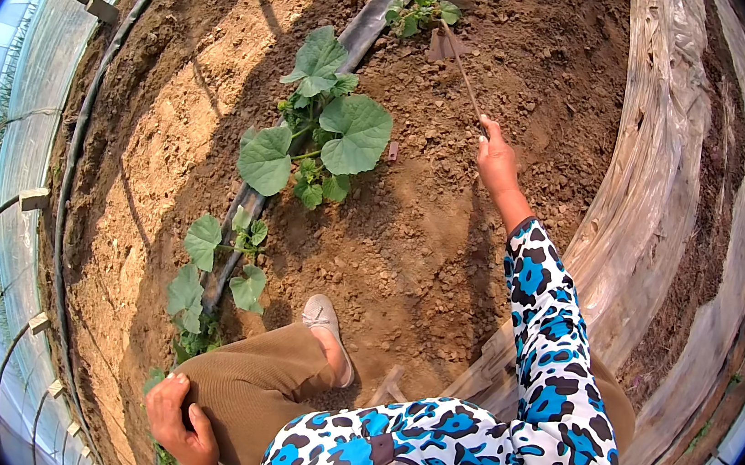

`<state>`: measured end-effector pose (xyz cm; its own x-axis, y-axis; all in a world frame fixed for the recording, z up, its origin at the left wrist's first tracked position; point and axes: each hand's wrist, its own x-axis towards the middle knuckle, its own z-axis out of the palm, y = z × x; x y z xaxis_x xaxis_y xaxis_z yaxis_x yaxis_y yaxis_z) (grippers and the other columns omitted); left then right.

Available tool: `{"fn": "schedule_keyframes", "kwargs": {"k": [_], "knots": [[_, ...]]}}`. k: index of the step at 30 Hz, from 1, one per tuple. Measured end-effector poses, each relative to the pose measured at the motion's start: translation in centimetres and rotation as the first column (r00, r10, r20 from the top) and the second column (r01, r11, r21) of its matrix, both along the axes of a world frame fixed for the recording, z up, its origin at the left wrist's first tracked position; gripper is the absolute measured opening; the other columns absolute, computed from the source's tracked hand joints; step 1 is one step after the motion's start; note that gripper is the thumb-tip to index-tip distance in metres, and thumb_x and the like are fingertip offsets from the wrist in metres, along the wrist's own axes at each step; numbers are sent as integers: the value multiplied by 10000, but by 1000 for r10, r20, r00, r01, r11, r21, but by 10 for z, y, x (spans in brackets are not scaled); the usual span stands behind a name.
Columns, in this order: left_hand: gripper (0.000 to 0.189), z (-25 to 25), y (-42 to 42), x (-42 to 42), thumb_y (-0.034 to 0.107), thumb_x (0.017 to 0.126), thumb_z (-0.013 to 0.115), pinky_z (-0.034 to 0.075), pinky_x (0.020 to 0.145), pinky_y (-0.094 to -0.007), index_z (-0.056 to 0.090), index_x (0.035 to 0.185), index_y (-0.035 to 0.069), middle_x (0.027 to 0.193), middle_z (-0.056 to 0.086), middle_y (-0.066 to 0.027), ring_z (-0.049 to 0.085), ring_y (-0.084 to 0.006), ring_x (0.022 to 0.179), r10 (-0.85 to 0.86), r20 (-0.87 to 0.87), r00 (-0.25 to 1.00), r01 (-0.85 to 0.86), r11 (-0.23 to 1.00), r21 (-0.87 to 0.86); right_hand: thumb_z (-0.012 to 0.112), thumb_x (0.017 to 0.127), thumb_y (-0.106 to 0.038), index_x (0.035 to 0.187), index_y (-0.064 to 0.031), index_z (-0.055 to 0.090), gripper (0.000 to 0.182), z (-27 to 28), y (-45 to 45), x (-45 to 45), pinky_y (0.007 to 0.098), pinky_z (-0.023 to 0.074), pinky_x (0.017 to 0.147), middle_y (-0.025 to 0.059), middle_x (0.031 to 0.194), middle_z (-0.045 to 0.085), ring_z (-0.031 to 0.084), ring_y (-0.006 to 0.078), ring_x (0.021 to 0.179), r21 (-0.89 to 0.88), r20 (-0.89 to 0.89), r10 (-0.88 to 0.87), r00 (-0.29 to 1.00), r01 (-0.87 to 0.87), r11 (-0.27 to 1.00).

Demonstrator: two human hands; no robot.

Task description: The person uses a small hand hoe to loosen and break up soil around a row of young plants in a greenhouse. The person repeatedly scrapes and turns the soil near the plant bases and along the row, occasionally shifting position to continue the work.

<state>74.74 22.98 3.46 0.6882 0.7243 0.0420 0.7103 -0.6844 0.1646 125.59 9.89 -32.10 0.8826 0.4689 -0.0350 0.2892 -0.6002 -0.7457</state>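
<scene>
My right hand grips the end of a thin stick-like handle, which reaches up to a small leafy plant. Beside that plant a flat brownish piece lies against the soil; whether it joins the handle is unclear. My left hand rests on my left knee with its fingers spread a little, holding nothing. A larger broad-leaved vine plant grows between my hands, and a smaller one stands nearer my knee, both along a dark strip of film.
Grey-black film or flat hose runs along the plant row. A dark hose follows the greenhouse wall at left, near hoops with blocks. Wrinkled clear plastic sheeting covers ground at right. A small reddish object lies on the soil.
</scene>
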Motion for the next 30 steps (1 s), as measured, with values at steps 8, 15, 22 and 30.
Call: {"fn": "schedule_keyframes", "kwargs": {"k": [8, 15, 22, 30], "knots": [[316, -4, 9, 0, 152, 857, 521, 447, 975, -474, 632, 1098, -19, 1078, 659, -165, 593, -385, 1058, 16, -20, 1000, -16, 1000, 3, 525, 961, -107, 1323, -172, 496, 368, -40, 111, 25, 510, 508, 734, 227, 877, 666, 654, 423, 820, -68, 83, 215, 973, -209, 975], [314, -3, 9, -1, 133, 851, 519, 446, 980, -480, 634, 1104, -13, 1087, 661, -170, 594, -391, 1072, 42, -23, 999, -42, 999, 3, 455, 985, -119, 1386, -197, 472, 409, -39, 108, 20, 538, 500, 707, 234, 857, 679, 661, 422, 816, -357, -19, 242, 970, -233, 905], [314, -2, 9, -1, 124, 848, 523, 444, 974, -480, 633, 1108, -13, 1102, 658, -171, 591, -390, 1071, 17, -18, 1000, -17, 1000, 5, 510, 981, -144, 1397, -205, 482, 421, 1, 13, -27, 512, 508, 727, 211, 886, 692, 669, 395, 823, -318, -126, 236, 964, -265, 910], [320, -4, 7, -2, 133, 841, 531, 440, 979, -481, 631, 1105, -17, 1104, 659, -170, 589, -393, 1068, 12, 28, 1000, -12, 1000, 3, 539, 946, -147, 1373, -242, 509, 439, -14, 53, -17, 494, 531, 627, 159, 821, 696, 685, 354, 759, -391, 182, 235, 955, -149, 908]]}}
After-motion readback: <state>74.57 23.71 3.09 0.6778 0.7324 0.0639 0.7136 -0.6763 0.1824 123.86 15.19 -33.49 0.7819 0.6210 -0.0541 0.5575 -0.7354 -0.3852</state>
